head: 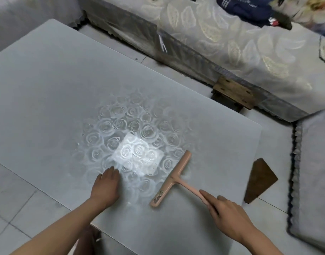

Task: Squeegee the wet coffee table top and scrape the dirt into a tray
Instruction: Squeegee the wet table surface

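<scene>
The right hand [229, 215] is holding the pink squeegee [173, 178] by the end of its handle. The blade is lying on the wet coffee table top [47, 80], near the front. It is looking light and stiff, so the handle is the place to hold. The left hand [105, 186] is resting flat on the table, holding nothing.

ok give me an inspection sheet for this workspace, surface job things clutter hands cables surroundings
surface: grey coffee table top, rose pattern showing in a glare patch; wetness unclear
job's things: pink squeegee, blade on the top; no sure tray, a brown wedge lies on the floor at the right
clutter: nothing seen
hands: left hand flat on the top; right hand grips the squeegee handle
cables: nothing seen
surroundings: sofa in leaf-print cover, dark clothes on it; the floor is tiled
</scene>
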Demonstrator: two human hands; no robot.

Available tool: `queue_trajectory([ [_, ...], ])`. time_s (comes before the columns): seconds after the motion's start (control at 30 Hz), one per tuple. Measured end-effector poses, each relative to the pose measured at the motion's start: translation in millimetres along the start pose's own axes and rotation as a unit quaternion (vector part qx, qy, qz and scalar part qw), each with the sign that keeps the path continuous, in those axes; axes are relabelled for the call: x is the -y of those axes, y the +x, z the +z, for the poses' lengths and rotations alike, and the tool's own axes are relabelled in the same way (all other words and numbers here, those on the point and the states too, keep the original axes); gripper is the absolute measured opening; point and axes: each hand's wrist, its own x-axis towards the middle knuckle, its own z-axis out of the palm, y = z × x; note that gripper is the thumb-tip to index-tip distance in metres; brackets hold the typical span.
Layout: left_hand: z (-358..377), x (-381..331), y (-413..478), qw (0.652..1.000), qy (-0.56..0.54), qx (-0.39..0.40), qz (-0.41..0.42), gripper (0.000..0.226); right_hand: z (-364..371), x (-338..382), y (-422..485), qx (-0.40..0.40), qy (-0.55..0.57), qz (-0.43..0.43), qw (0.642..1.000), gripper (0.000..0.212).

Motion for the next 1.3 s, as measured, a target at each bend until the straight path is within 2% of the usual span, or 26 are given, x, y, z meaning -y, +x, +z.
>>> queue_trajectory([
  [0.17,27,-60,-17,0.999,-0.039,0.015,-0.013,0.064,19,-83,-41,-0.014,0.023,0.01,1.0,0.044],
  [0.3,45,-90,-27,0.999,-0.026,0.024,-0.006,0.063,34,-135,-76,0.004,0.035,0.037,0.999,0.044],
  [0.43,51,-90,-30,1.0,-0.017,0.022,-0.002,0.057,46,-153,-95,-0.01,0.015,0.025,1.0,0.047],
  [0.63,61,-72,-22,0.999,-0.019,-0.01,0.036,0.066,77,-107,-88,0.017,-0.02,0.002,1.0,0.065],
  [0.7,62,-65,-22,0.997,-0.059,-0.014,0.051,0.07,85,-75,-66,0.02,-0.031,-0.031,0.999,0.076],
  [0.73,63,-60,-23,0.995,-0.084,-0.017,0.056,0.072,89,-54,-49,-0.002,-0.04,-0.064,0.997,0.08],
  [0.8,64,-51,-26,0.99,-0.125,-0.032,0.052,0.074,91,-13,-18,-0.023,-0.025,-0.098,0.995,0.069],
  [0.9,67,-36,-35,0.987,-0.141,-0.073,0.025,0.07,83,11,0,-0.006,-0.032,-0.087,0.996,0.059],
  [1.03,77,-13,-50,0.989,-0.12,-0.065,-0.05,0.07,73,-18,-41,0.022,-0.065,-0.028,0.997,0.075],
  [1.13,89,3,-60,0.99,-0.11,-0.041,-0.079,0.065,73,-15,-50,0.064,-0.077,0.013,0.995,0.074],
  [1.2,95,13,-64,0.987,-0.119,-0.034,-0.101,0.062,75,11,-32,0.074,-0.059,-0.003,0.996,0.075],
  [1.3,105,23,-68,0.982,-0.129,-0.031,-0.137,0.063,79,63,17,0.02,-0.009,-0.047,0.999,0.074],
])
